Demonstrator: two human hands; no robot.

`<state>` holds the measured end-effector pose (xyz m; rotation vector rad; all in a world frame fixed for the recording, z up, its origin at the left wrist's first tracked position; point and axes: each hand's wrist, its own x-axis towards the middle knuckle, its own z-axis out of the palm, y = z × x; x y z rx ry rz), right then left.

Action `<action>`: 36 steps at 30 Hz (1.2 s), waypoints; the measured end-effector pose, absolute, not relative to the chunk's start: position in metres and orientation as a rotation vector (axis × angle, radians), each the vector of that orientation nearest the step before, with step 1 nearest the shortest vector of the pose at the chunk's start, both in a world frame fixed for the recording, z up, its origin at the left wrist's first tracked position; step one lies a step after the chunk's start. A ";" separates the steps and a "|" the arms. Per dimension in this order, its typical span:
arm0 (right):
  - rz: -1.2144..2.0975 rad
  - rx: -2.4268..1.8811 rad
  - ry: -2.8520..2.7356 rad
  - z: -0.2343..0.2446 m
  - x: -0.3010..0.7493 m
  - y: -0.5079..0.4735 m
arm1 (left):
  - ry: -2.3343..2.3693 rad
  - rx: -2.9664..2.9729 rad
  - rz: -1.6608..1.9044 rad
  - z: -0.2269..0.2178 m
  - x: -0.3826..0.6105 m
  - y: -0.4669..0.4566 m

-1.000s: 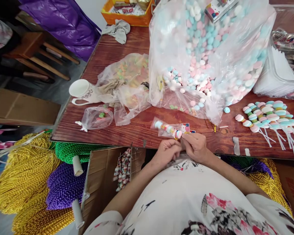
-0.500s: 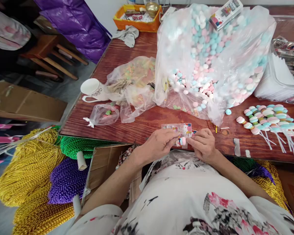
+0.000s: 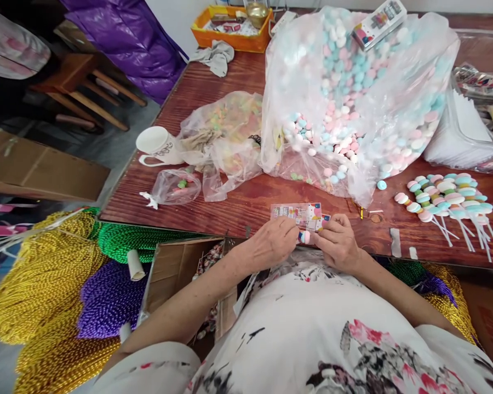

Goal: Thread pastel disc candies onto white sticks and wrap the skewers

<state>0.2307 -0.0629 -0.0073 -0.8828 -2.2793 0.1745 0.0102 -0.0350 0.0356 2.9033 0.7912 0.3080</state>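
- Pink-ended candy stick [image 3: 305, 237]: gripped in left hand [image 3: 276, 239].
- Alongside its end: curled right hand [image 3: 337, 241], hold unclear.
- May crack under too hard a squeeze.

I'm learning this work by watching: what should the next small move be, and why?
Perhaps ease the left hand back slightly to check the candy. Only a short stretch of it shows, between that hand's curled fingers and the right hand, so any fault under the grip could go unseen.
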 end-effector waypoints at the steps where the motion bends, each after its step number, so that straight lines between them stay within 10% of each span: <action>1: 0.185 -0.881 -2.289 -0.006 0.230 -0.062 | 0.789 2.868 0.363 0.035 0.009 -0.034; 14: 0.914 -0.967 -2.068 -0.007 0.224 -0.050 | 0.712 2.573 0.625 0.018 0.007 -0.037; 36: 0.316 -0.883 -2.322 0.004 0.201 -0.029 | 1.156 2.380 0.510 0.013 0.022 -0.032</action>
